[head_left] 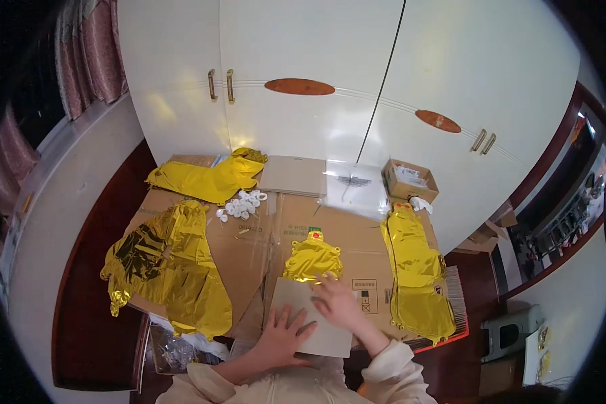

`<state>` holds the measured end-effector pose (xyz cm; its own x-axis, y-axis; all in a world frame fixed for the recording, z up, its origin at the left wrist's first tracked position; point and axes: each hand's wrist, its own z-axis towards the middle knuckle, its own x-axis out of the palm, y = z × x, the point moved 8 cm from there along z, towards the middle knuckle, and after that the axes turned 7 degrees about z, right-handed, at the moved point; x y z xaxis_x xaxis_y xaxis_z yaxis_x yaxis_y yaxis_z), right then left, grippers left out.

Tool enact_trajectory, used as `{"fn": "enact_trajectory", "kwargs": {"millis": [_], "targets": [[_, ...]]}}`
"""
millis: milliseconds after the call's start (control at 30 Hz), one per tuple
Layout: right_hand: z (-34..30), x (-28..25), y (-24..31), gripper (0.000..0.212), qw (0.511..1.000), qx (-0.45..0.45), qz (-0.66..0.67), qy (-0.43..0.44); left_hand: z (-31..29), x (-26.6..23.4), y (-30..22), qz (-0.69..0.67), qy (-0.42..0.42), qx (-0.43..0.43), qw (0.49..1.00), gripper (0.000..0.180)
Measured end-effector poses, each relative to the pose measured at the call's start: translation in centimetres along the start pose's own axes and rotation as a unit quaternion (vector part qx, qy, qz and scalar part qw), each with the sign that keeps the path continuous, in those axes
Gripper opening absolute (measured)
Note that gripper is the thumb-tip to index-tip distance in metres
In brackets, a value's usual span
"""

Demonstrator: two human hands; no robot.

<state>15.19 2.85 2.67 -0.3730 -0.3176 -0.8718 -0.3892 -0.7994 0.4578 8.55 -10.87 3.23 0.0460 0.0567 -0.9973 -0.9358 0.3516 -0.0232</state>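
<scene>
Where the card (pixel 330 338) lies, gold foil stacks (pixel 417 269) flank it.

gold foil piece (pixel 314 257): shiny, creased, lying flat, far tab with red dot; near edge meets pale rectangular card (pixel 328 341), flat, slightly skewed, overlap unclear

Pale board (pixel 324 342) partly hidden beneath hands (pixel 285 340) (pixel 334 301)

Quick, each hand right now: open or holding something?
Left hand: open, fingers spread on the pale board.
Right hand: at the lower edge of the small gold foil piece; grip can't be told.
</scene>
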Motion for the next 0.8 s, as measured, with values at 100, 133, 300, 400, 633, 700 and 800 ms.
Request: {"fn": "enact_trajectory", "kwargs": {"millis": [100,133,300,400,633,700,800], "targets": [[2.2,-1.3,-6.6,0.056,0.981,0.105,0.122,-0.105,0.1,0.2,0.0,0.026,-0.032,-0.011,0.999,0.087],[3.1,-1.9,-7.6,0.057,0.977,0.127,0.135,-0.103,0.1,0.3,0.0,0.026,-0.035,-0.018,0.999,0.086],[6.3,-2.0,-12.2,0.071,0.944,0.225,0.219,-0.097,0.6,0.5,0.5,0.025,-0.053,-0.033,0.998,0.079],[7.3,-1.3,-13.3,0.077,0.893,0.246,0.365,-0.093,0.9,0.2,0.5,0.030,-0.053,-0.033,0.998,0.078],[7.4,-1.2,-11.8,0.065,0.861,0.252,0.437,-0.063,1.0,0.4,0.5,0.030,-0.068,-0.045,0.996,0.078],[7.2,-1.9,-9.6,0.050,0.843,0.240,0.481,-0.017,0.9,0.3,0.5,0.034,-0.063,-0.050,0.996,0.078],[6.4,-1.8,-9.4,0.030,0.865,0.211,0.455,-0.012,1.0,0.3,0.3,0.030,-0.063,-0.048,0.996,0.077]]}}
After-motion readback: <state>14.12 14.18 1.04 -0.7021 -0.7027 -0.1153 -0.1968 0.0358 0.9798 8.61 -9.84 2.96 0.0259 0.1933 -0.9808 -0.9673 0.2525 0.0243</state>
